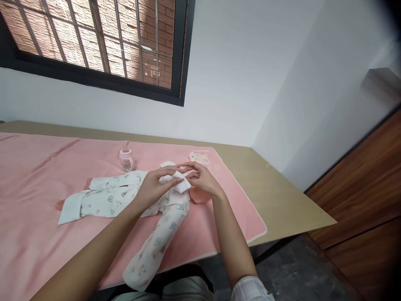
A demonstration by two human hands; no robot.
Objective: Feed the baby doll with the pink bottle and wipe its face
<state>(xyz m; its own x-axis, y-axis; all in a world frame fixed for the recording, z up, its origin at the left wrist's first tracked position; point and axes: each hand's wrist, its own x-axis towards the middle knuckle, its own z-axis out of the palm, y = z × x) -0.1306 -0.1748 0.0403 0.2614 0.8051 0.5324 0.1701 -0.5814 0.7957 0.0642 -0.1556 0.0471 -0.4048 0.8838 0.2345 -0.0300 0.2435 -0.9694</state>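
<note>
White walls (238, 71) meet in a corner behind the table (266, 188), with a barred, dark-framed window (94, 37) at upper left and wood-grained panels (369, 167) at right. Across much of the table lies a pink blanket (31, 188), wrinkled at left, its left end running out of the head view. On it, beyond the hands, stand a lidded, handled bottle (127, 159) and, farther right, a small white item (199, 158) whose print is unreadable. A printed white garment (115, 200) lies across the blanket, one sleeve (163, 234) stretching to the near edge; peach-coloured ends show at its left openings. Left hand (153, 184) and right hand (203, 179) meet over its right end, both pinching a white fold (183, 184) between thumb and fingers. Whether that fold belongs to the garment cannot be told. Just beside it, a rounded peach-coloured thing (199, 195) is partly covered by the right hand.
</note>
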